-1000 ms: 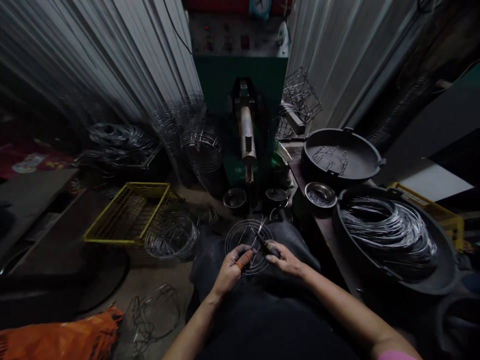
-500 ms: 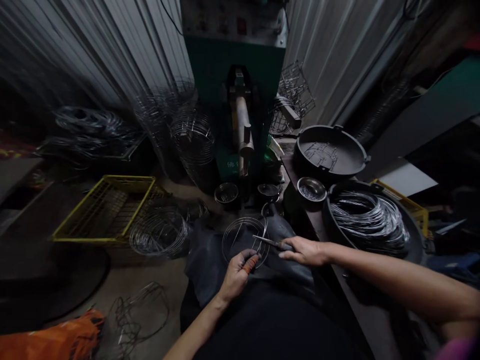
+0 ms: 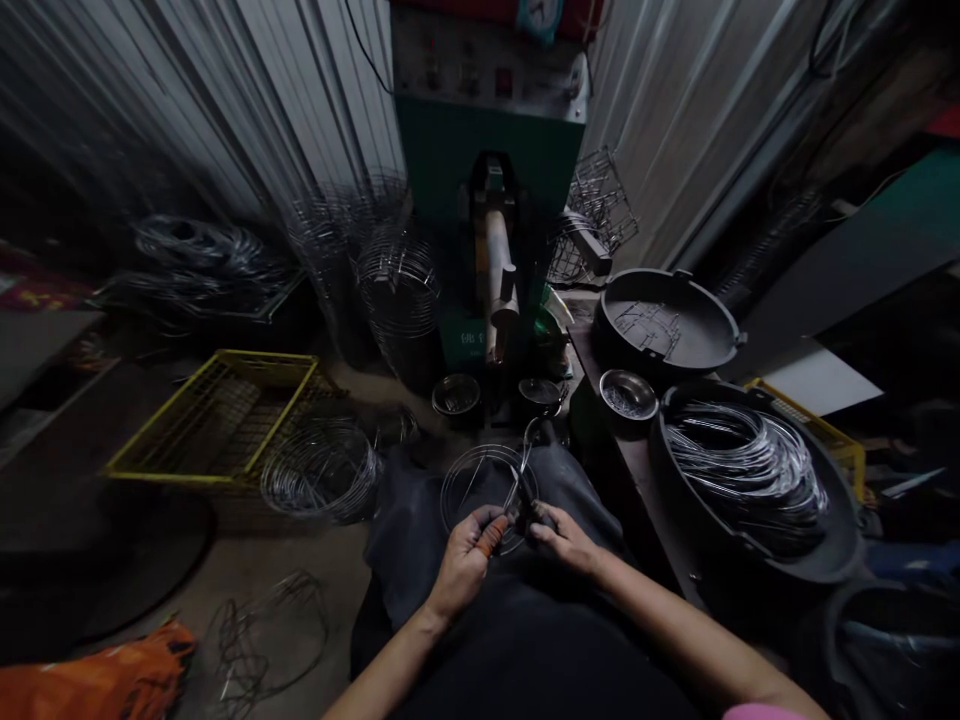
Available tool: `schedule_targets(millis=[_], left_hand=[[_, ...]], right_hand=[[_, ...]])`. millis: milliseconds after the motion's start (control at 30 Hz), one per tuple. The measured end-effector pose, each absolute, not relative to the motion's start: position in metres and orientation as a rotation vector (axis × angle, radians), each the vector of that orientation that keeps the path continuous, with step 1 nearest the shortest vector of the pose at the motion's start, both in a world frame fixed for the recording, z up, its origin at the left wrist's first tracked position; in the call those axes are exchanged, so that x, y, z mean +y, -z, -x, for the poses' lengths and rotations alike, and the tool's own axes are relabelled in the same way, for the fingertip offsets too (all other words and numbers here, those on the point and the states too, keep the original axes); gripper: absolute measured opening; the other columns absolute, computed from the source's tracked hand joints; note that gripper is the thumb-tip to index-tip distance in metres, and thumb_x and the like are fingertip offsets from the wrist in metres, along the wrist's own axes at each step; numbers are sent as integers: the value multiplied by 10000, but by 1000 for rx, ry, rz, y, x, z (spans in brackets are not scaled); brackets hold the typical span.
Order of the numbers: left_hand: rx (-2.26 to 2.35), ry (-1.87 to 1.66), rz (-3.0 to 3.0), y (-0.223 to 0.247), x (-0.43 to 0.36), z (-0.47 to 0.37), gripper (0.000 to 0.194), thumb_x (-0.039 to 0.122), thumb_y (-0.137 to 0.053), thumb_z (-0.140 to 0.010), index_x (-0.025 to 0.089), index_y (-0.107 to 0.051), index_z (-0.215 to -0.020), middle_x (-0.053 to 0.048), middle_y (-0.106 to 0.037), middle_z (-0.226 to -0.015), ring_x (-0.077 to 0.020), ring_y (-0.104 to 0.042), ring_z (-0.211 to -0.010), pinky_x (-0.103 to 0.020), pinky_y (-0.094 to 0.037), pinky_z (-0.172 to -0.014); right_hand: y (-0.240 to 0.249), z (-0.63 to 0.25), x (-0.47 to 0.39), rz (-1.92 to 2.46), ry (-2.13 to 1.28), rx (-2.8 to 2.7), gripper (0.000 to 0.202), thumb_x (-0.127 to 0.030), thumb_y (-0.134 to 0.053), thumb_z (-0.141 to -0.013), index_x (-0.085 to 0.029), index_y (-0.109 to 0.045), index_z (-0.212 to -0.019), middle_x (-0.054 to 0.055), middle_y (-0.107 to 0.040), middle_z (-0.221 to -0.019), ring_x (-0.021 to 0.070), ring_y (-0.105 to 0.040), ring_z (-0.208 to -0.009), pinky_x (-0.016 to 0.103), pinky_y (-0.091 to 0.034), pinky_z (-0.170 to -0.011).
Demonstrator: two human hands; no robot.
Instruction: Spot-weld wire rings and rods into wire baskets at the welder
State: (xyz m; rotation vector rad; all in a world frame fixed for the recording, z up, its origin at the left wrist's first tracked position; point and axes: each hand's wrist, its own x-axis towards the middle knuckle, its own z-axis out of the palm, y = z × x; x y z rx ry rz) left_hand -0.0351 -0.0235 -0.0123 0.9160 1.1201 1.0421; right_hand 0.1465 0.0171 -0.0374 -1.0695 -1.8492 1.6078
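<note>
My left hand (image 3: 469, 555) is closed on the near side of a round wire rack (image 3: 472, 470), made of thin concentric rings with cross wires. The rack lies over my lap, on a dark apron (image 3: 405, 510). My right hand (image 3: 566, 538) is wrapped around a slim, pointed tool (image 3: 526, 487) that looks like long-nose pliers. The tool's tip points up and away over the right side of the rack, close to my left fingertips. An orange wrap covers one left finger. Whether the jaws grip a wire is too dark to tell.
A green machine (image 3: 480, 130) with a metal arm (image 3: 498, 250) stands ahead. Small metal bowls (image 3: 628, 394) sit near it. On the right is a black pan (image 3: 836, 555) of wire rings; on the left, a yellow basket (image 3: 217, 478) and a wire pile (image 3: 321, 470).
My right hand has moved left and slightly down, bringing the tool in beside my left hand. The tool now points upward instead of leftward. The view has shifted slightly.
</note>
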Motion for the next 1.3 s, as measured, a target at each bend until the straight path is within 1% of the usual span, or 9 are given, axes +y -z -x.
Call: schedule_targets(millis=[100,233,433,567,667,767,900,1100,1300], left_hand=[[1138,-1021,-904,12,-22,37,336,446,-544,-734,129,-596,-833,-28,-566,-716,-123,-490,-653,-226,-394,-620],[1191,-1002,-947,14,-24,37,334,454,-533,-738,131,-593,-800,-15,-547,-689,-114,-471,-631,-215,-380,-597],[1245,-966,-1043,17,-32,25,320,449,-514,-750,138,-588,-761,6,-523,-638,-102,-441,-589,-199,-357,-554],[1277,-1011,-1052,18,-33,26,317,443,-509,-755,137,-590,-776,-4,-540,-659,-109,-457,-600,-206,-369,-565],[1265,-1036,-1037,18,-31,30,316,439,-497,-766,136,-590,-781,-9,-545,-669,-114,-469,-615,-208,-375,-571],[1237,-1022,-1056,18,-29,33,311,431,-489,-774,136,-588,-771,0,-527,-640,-109,-456,-597,-207,-368,-561],[1189,-1019,-1093,17,-27,35,291,404,-480,-786,134,-578,-744,2,-510,-631,-104,-440,-591,-206,-362,-560],[1176,-1020,-1091,17,-27,36,292,401,-478,-786,131,-590,-785,-14,-543,-676,-116,-464,-630,-214,-373,-589],[1242,-1011,-1049,14,-26,39,293,409,-491,-773,137,-597,-790,-16,-556,-679,-114,-471,-619,-212,-380,-580]], right_hand=[[42,-142,19,1077,-1565,-1826,437,-555,-411,-775,-138,-516,-853,21,-500,-733,153,-462,-697,286,-417,-667],[31,-149,19,1106,-1608,-1924,384,-514,-403,-800,-141,-490,-807,7,-454,-690,131,-415,-640,258,-392,-599],[-32,-178,38,1342,-1596,-2303,322,-456,-455,-791,-142,-493,-736,-16,-428,-645,110,-396,-599,233,-368,-576],[-59,-180,56,1385,-1642,-2493,296,-435,-500,-770,-140,-524,-782,-9,-482,-668,112,-437,-600,219,-372,-569],[-45,-174,51,1278,-1573,-2478,301,-425,-470,-791,-137,-523,-860,10,-509,-747,132,-474,-685,238,-400,-648],[-16,-167,34,1155,-1467,-2423,300,-423,-446,-805,-136,-514,-862,29,-505,-806,147,-479,-752,272,-407,-731],[17,-156,19,1018,-1445,-2292,328,-437,-399,-824,-134,-510,-881,46,-500,-841,153,-481,-775,296,-418,-751],[40,-142,13,941,-1470,-2057,374,-443,-404,-819,-128,-492,-1001,76,-532,-939,189,-492,-897,332,-398,-824],[45,-134,11,996,-1511,-1981,376,-473,-391,-810,-119,-493,-885,28,-504,-763,144,-467,-700,287,-420,-684]])
